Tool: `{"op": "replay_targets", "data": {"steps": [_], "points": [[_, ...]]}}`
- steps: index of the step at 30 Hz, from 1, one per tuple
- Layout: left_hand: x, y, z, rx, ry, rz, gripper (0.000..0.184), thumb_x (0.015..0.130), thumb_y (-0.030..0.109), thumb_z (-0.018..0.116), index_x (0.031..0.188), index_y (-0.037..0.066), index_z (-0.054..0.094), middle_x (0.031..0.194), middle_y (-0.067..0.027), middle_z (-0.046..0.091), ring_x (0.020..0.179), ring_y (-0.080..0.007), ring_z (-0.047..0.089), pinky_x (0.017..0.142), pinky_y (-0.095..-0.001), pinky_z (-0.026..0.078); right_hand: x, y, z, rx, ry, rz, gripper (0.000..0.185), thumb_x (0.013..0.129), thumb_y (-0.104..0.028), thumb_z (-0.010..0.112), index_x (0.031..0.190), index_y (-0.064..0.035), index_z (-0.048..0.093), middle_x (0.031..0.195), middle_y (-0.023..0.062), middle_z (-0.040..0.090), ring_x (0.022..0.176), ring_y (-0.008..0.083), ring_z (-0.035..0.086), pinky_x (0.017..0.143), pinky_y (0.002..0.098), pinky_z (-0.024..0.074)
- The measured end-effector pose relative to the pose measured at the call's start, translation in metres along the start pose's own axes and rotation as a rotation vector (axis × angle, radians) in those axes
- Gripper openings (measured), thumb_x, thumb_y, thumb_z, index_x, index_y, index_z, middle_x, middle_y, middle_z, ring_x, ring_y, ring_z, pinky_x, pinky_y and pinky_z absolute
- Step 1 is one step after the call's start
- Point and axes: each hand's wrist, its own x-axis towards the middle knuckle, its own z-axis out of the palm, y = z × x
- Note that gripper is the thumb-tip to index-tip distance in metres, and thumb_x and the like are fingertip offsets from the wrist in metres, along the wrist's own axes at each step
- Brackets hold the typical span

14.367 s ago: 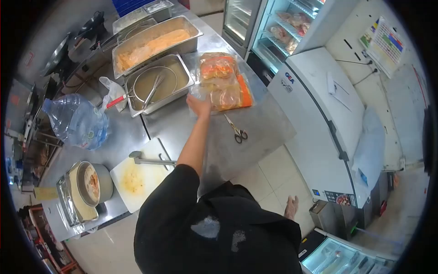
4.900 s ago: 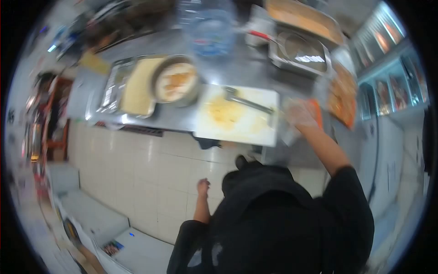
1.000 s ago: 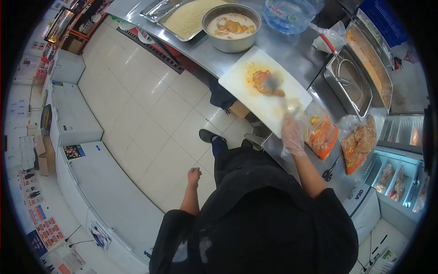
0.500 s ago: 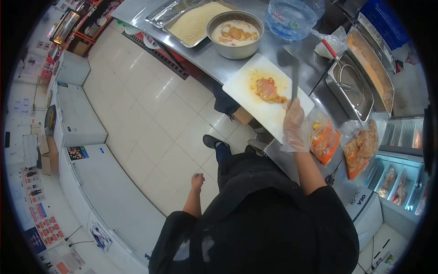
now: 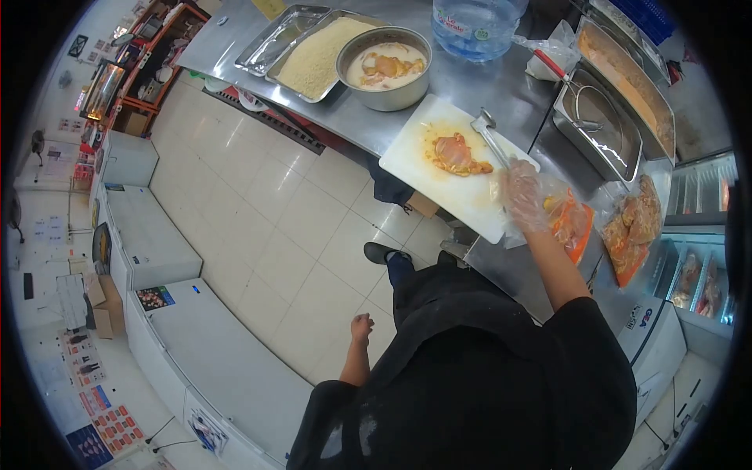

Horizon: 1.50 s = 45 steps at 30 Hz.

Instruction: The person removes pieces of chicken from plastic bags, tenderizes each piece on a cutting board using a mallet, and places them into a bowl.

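My right hand, in a clear plastic glove, is closed round the handle of a metal meat mallet. The mallet's head is over the far right part of a white cutting board. A piece of marinated raw chicken lies on that board, left of the mallet, with yellowish marinade around it. The mallet and the chicken are apart. Bare and away from the counter, my left hand hangs low at my side over the floor, fingers curled, with nothing seen in them.
Beyond the board stand a metal bowl of chicken in pale liquid, a tray of crumbs and a big water bottle. To the right are bagged marinated meat, a strainer with a red handle and a deep steel pan.
The mallet, blurred and upright before, now tilts left over the board in my right hand. The whole view has shifted slightly. The chicken remains on the board.
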Motion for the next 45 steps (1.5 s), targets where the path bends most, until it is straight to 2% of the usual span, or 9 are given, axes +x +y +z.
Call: {"op": "replay_targets", "data": {"steps": [11, 19, 22, 28, 36, 38, 41, 42, 45], "points": [[0.004, 0.009, 0.000, -0.054, 0.014, 0.019, 0.021, 0.076, 0.019, 0.049, 0.086, 0.001, 0.049, 0.066, -0.0057, 0.053, 0.059, -0.0131, 0.050, 0.049, -0.0251, 0.038, 0.072, -0.114, -0.001, 0.440, -0.453, 0.414, 0.048, 0.078, -0.041, 0.035, 0.076, 0.0019, 0.056, 0.073, 0.0208, 0.056, 0.075, 0.0301, 0.054, 0.070, 0.0380, 0.0400], [0.008, -0.004, -0.003, -0.090, -0.006, -0.045, 0.020, 0.076, 0.018, 0.050, 0.087, 0.002, 0.049, 0.067, -0.0052, 0.053, 0.059, -0.0126, 0.050, 0.049, -0.0238, 0.037, 0.171, -0.133, -0.048, 1.191, -0.277, -0.143, 0.042, 0.067, -0.035, 0.054, 0.096, -0.0049, 0.053, 0.086, 0.0135, 0.052, 0.084, 0.0251, 0.048, 0.071, 0.0333, 0.0385], [0.005, -0.003, -0.004, -0.070, -0.012, -0.074, 0.019, 0.076, 0.018, 0.049, 0.088, 0.003, 0.049, 0.067, -0.0051, 0.053, 0.060, -0.0135, 0.051, 0.049, -0.0241, 0.038, 0.163, -0.117, -0.035, 1.019, -0.361, 0.285, 0.038, 0.074, -0.030, 0.048, 0.101, -0.0030, 0.048, 0.090, 0.0154, 0.050, 0.085, 0.0276, 0.047, 0.072, 0.0361, 0.0380], [0.024, -0.019, -0.003, 0.029, -0.051, -0.136, 0.023, 0.075, 0.016, 0.049, 0.093, 0.001, 0.049, 0.069, -0.0082, 0.055, 0.059, -0.0175, 0.053, 0.051, -0.0258, 0.041, -0.033, -0.042, -0.041, 0.401, 0.078, 0.006, 0.025, 0.076, -0.026, 0.043, 0.081, -0.0027, 0.050, 0.083, 0.0168, 0.052, 0.079, 0.0338, 0.049, 0.073, 0.0420, 0.0381], [0.038, 0.025, 0.008, 0.178, -0.176, -0.074, 0.031, 0.075, 0.018, 0.047, 0.099, -0.001, 0.047, 0.076, -0.0098, 0.055, 0.073, -0.0193, 0.054, 0.063, -0.0327, 0.043, -0.107, 0.057, -0.033, -0.142, -0.298, 0.537, 0.021, 0.071, -0.018, 0.046, 0.084, -0.0036, 0.054, 0.085, 0.0147, 0.055, 0.081, 0.0242, 0.053, 0.066, 0.0349, 0.0422], [0.041, 0.044, 0.010, 0.178, -0.177, 0.000, 0.029, 0.076, 0.019, 0.047, 0.098, 0.000, 0.047, 0.075, -0.0087, 0.055, 0.071, -0.0178, 0.053, 0.061, -0.0313, 0.042, -0.104, 0.064, -0.013, -1.147, -0.112, 0.115, 0.024, 0.073, -0.020, 0.044, 0.090, -0.0042, 0.051, 0.084, 0.0109, 0.054, 0.080, 0.0221, 0.053, 0.066, 0.0351, 0.0422], [0.039, 0.066, 0.012, 0.113, -0.142, 0.166, 0.025, 0.077, 0.022, 0.047, 0.093, 0.003, 0.049, 0.072, -0.0059, 0.054, 0.067, -0.0147, 0.052, 0.057, -0.0279, 0.041, -0.073, 0.062, -0.044, -0.653, 0.252, -0.529, 0.031, 0.073, -0.019, 0.045, 0.096, -0.0003, 0.050, 0.072, 0.0099, 0.054, 0.059, 0.0199, 0.054, 0.053, 0.0313, 0.0442], [0.050, 0.057, 0.007, 0.082, -0.217, 0.277, 0.024, 0.076, 0.023, 0.049, 0.090, 0.003, 0.050, 0.071, -0.0048, 0.054, 0.065, -0.0136, 0.051, 0.055, -0.0262, 0.040, -0.079, 0.051, -0.066, -1.278, -0.255, -0.627, 0.027, 0.076, -0.026, 0.042, 0.092, -0.0050, 0.047, 0.074, 0.0054, 0.049, 0.073, 0.0170, 0.051, 0.066, 0.0325, 0.0424], [0.050, 0.051, 0.013, 0.184, -0.013, 0.316, 0.028, 0.074, 0.026, 0.051, 0.084, 0.000, 0.055, 0.066, -0.0075, 0.057, 0.061, -0.0155, 0.053, 0.057, -0.0270, 0.041, -0.056, 0.099, -0.002, -0.530, -0.348, -0.263, 0.038, 0.079, -0.033, 0.038, 0.091, -0.0011, 0.055, 0.088, 0.0162, 0.056, 0.081, 0.0254, 0.054, 0.074, 0.0372, 0.0411]]}}
